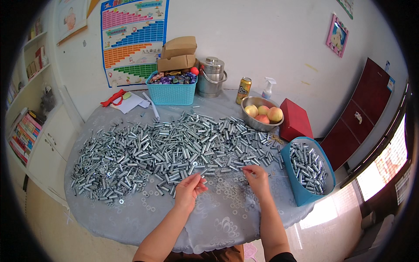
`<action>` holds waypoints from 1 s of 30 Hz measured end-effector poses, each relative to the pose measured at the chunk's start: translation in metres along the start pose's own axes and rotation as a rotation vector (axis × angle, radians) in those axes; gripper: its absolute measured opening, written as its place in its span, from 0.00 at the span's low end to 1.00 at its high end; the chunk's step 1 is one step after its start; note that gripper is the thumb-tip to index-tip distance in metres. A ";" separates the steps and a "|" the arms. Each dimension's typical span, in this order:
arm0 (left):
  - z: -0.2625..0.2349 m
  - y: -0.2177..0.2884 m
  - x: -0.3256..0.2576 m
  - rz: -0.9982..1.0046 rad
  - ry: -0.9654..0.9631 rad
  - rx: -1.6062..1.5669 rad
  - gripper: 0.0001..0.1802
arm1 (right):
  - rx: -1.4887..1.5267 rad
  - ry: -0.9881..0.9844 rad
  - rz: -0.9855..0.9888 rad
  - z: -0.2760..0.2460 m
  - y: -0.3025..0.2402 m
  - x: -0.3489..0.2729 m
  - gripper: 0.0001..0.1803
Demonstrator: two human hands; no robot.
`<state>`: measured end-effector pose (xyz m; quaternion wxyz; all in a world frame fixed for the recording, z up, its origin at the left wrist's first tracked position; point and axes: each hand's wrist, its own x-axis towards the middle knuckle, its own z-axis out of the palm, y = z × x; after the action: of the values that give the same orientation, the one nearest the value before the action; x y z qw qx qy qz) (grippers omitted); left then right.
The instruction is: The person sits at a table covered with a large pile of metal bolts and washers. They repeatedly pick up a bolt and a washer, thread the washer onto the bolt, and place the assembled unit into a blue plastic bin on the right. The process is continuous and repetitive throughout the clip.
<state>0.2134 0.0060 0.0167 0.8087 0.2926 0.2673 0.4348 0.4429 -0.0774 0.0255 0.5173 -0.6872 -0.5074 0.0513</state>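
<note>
A big heap of short silver metal tubes (166, 144) covers the round table (227, 222), with small flat washers (148, 203) scattered along its near side. My left hand (190, 188) hovers at the heap's near edge, fingers pinched together around something small and silver that I cannot make out clearly. My right hand (256, 178) rests fingertips-down on the washers and tubes a little to the right, pinching at a small piece. A blue bin (301, 192) holding several finished tubes stands at the right table edge, beside my right hand.
At the back stand a turquoise basket (171, 92) under cardboard boxes, a steel pot (211, 77), a drink can (243, 90), a spray bottle (268, 88), a metal bowl of peaches (262, 115) and a red box (296, 120). Papers (130, 103) lie back left.
</note>
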 end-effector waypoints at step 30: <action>-0.018 0.028 0.012 0.147 0.072 -0.188 0.08 | -0.577 -0.582 -0.668 0.097 -0.055 0.031 0.10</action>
<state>0.1909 0.0332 0.0223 0.7884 0.2182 0.2321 0.5262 0.3645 0.0074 0.0370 0.1330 -0.5600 -0.8148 -0.0696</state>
